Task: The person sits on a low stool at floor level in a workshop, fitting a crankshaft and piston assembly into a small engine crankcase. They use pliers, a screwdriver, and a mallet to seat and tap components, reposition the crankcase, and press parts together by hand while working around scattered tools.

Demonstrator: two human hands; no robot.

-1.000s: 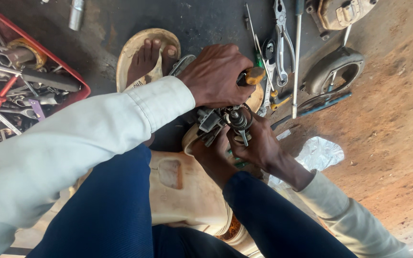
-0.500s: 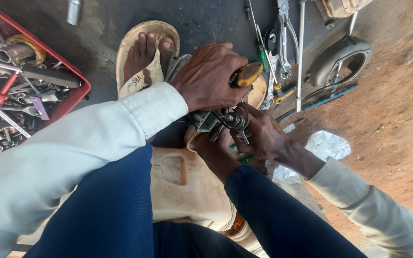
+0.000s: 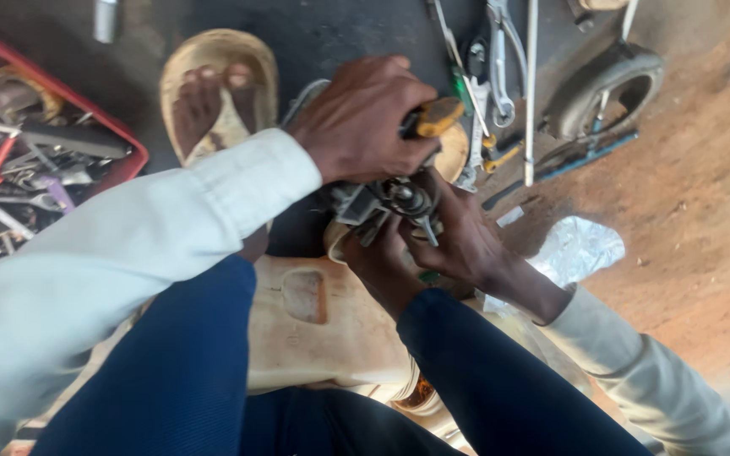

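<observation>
Left to right: red tool tray (image 3: pixel 124 152) at the left edge, full of loose wrenches. Foot in a tan sandal (image 3: pixel 217 93) just beside it on the dark ground.

Left hand (image 3: pixel 365 122) is fisted tight round a yellow-handled tool (image 3: pixel 437 116), probably a screwdriver; the shaft is buried under the fist, so I can't confirm the tip.

The metal part (image 3: pixel 390 201) sits between the knees at the far edge of a cream plastic can (image 3: pixel 314 321), directly under the left hand. Right hand (image 3: pixel 458 241) cups it from below, fingers wrapped round the body.

Handling: looks like cast metal with a shaft and fins, so dense, rigid, likely greasy, edges sharp. Best held by the main body, as the right hand does, not by the small protruding bits.

Hard to read: most of the part is covered by both hands. Wrenches (image 3: pixel 500 67) and a long rod (image 3: pixel 531 93) lie on the ground beyond, then a curved black cover (image 3: pixel 606 89) and a clear plastic bag (image 3: pixel 576 249) on the dirt at right.
</observation>
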